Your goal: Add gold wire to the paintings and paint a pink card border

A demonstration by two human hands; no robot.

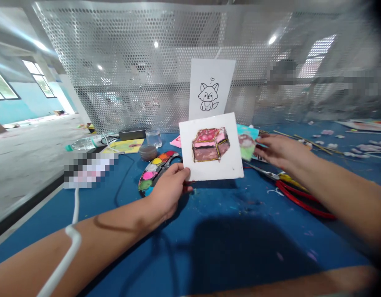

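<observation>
My left hand [168, 187] is closed on the lower left corner of a white card [210, 171], thumb on its front. The card stands tilted up and bears a painted pink and brown box with yellow trim. To its right, my right hand [281, 150] has its fingertips at the right edge of a smaller painted card [246, 142] in blue, green and brownish pink. The white card hides part of that one. Under my right forearm lie scissors [273, 175] with red and yellow handles. Beside my left hand sits a paint palette [149, 175] with several colours.
A perforated metal screen [131, 62] rises behind the blue table [227, 202], with a fox drawing [209, 82] upright against it. Back left are a cup of murky water [148, 153], a clear cup [154, 138] and a plastic bottle [86, 143]. Thin sticks [314, 144] lie at right.
</observation>
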